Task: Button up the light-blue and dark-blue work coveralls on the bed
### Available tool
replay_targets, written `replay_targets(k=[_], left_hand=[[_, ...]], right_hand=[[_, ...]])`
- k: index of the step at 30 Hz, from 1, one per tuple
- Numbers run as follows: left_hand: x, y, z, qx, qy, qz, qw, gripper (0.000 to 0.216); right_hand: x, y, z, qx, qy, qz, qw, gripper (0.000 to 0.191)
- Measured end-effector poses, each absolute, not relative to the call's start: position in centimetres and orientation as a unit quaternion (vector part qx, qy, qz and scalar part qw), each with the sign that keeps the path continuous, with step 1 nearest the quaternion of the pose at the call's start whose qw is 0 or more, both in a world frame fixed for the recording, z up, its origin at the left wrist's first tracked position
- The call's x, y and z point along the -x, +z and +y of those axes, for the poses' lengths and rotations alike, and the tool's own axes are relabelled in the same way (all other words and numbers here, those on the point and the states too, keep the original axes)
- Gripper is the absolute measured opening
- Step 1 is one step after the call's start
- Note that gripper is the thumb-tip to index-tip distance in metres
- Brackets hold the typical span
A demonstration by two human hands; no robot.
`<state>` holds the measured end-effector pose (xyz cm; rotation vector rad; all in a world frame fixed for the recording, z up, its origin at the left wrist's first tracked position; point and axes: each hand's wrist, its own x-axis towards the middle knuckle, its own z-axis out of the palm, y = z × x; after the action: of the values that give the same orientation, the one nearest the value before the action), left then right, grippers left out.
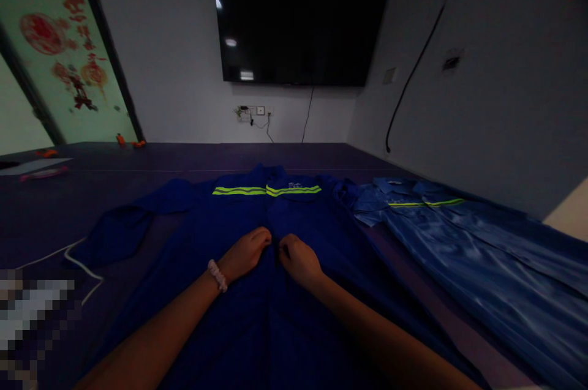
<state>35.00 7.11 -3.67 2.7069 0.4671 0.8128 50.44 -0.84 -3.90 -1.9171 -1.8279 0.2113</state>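
Observation:
A dark blue work jacket (220,231) lies spread out front side up, its collar away from me. Yellow-green reflective bands (239,191) cross its chest, and one sleeve reaches out to the left. My left hand (250,250), with a scrunchie (217,275) on the wrist, is closed with its fingers pinched at the left edge of the front opening. Opposite it, my right hand (298,258) is closed at the right edge. A small gap parts the two hands. The cloth between the fingertips is mostly hidden.
To the right lies a lighter blue work garment (450,243) with a yellow stripe. A white cord (82,261) runs along the left of the purple surface (184,160). Orange objects (120,139) sit near the door. A large television (303,19) hangs on the wall ahead.

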Motion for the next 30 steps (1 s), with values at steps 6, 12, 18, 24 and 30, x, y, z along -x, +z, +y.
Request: replay_targets(k=[6,12,18,24,30], left_hand=[[-34.6,-3.3,7.6,-0.885,0.318,0.241,0.24,0.014],[-34.6,-3.4,7.5,-0.895,0.292,0.261,0.212,0.009],[-35.1,-0.5,5.2,-0.917,0.26,0.288,0.093,0.01],[-34.5,1.8,-1.2,-0.907,0.129,0.393,0.077,0.03],[-33.6,0.2,-4.8,-0.896,0.053,0.433,0.081,0.023]], right_hand=[[-50.9,-4.0,-0.6,0.696,0.084,-0.66,0.269,0.015],[-51.2,-3.7,-0.5,0.691,0.11,-0.641,0.315,0.013],[-52.2,-1.4,-1.5,0.651,0.126,-0.665,0.343,0.018],[-51.0,0.0,-7.0,0.652,0.181,-0.697,0.237,0.018],[-47.5,-1.4,-11.7,0.672,0.174,-0.696,0.183,0.024]])
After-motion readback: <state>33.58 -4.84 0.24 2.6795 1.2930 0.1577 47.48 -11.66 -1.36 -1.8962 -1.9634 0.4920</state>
